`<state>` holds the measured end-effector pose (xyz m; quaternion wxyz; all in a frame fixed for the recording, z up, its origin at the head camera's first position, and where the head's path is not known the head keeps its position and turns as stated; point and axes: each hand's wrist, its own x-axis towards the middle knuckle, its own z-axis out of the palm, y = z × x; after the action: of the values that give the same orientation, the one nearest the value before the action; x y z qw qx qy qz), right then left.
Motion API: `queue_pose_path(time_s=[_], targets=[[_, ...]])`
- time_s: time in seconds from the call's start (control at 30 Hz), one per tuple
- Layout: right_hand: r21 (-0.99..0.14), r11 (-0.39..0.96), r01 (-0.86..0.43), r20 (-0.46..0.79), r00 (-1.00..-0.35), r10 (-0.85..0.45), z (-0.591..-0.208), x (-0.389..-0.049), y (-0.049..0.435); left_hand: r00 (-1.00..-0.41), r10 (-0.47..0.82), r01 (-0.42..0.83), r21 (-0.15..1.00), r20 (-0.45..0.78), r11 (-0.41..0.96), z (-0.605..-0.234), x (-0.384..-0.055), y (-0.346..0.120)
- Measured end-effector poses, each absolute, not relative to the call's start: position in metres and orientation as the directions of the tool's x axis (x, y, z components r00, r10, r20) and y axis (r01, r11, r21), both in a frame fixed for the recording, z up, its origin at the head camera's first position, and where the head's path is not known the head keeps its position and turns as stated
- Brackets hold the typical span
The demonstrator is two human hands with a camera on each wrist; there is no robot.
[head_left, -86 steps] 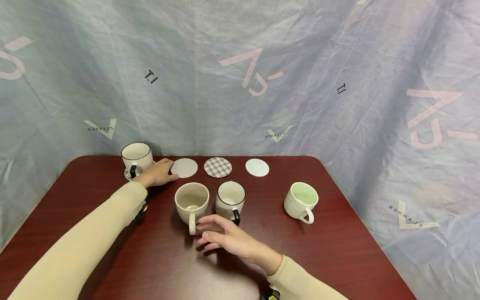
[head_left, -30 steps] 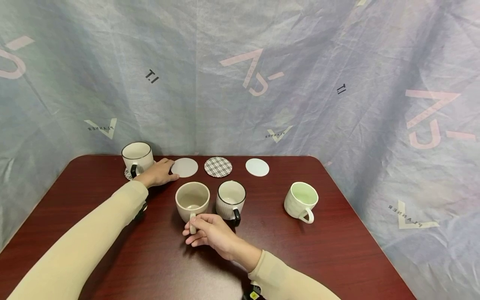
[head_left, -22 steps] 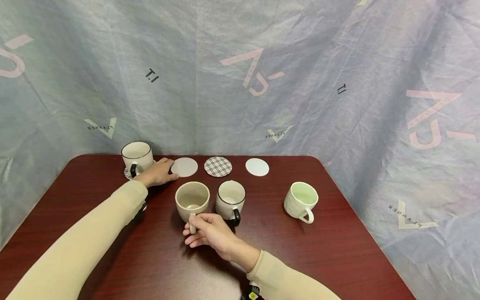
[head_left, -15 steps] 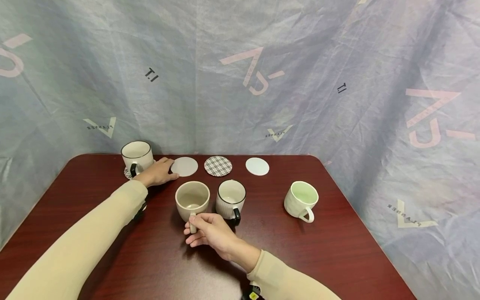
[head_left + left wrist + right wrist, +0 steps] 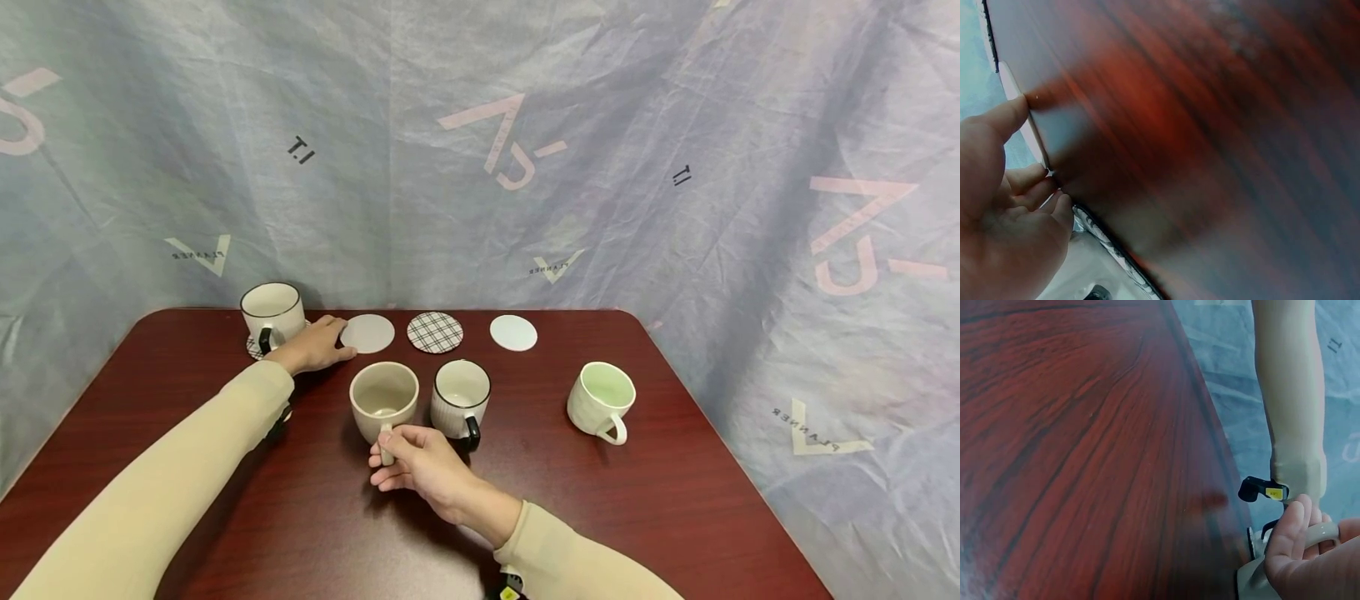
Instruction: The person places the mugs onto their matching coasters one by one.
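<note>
A beige mug (image 5: 384, 396) stands upright on the dark red table, its handle (image 5: 387, 456) facing me. My right hand (image 5: 429, 468) pinches that handle between thumb and fingers; the right wrist view shows the fingers by the pale handle loop (image 5: 1324, 533). Farther back, my left hand (image 5: 317, 345) rests by a plain light grey coaster (image 5: 370, 333), fingers spread and relaxed. In the left wrist view, fingertips lie right at the rim of this coaster (image 5: 1035, 142). Just right of the beige mug is a ribbed white mug (image 5: 457, 410) with black rim and handle.
Behind my left hand, another black-rimmed white mug (image 5: 272, 320) sits on a patterned coaster (image 5: 256, 347). A plaid coaster (image 5: 435, 332) and a white coaster (image 5: 513, 332) lie along the back edge. To the right stands a pale green mug (image 5: 600, 408). A grey cloth (image 5: 390, 167) hangs behind the table.
Since the oldest frame, my right hand has moved left to the beige mug's handle and taken hold of it. The mug and my left hand have stayed in place.
</note>
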<state>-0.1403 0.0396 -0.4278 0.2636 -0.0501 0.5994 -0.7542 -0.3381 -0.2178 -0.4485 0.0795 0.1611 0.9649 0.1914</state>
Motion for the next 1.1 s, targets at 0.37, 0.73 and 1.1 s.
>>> queue_pose_path(time_s=[0.37, 0.73, 1.1], targets=[[-0.931, -0.151, 0.332, -0.239, -0.867, -0.437, -0.422, -0.139, 0.036, -0.935, 0.336, 0.265, 0.399, -0.118, 0.878, -0.449, -0.338, -0.217], [-0.945, -0.133, 0.298, -0.217, -0.877, -0.429, -0.413, -0.146, 0.036, -0.936, 0.34, 0.275, 0.413, -0.092, 0.868, -0.45, -0.337, -0.22], [-0.951, -0.111, 0.287, -0.218, -0.882, -0.418, -0.391, -0.165, 0.039, -0.933, 0.347, 0.284, 0.405, -0.09, 0.869, -0.449, -0.336, -0.219]])
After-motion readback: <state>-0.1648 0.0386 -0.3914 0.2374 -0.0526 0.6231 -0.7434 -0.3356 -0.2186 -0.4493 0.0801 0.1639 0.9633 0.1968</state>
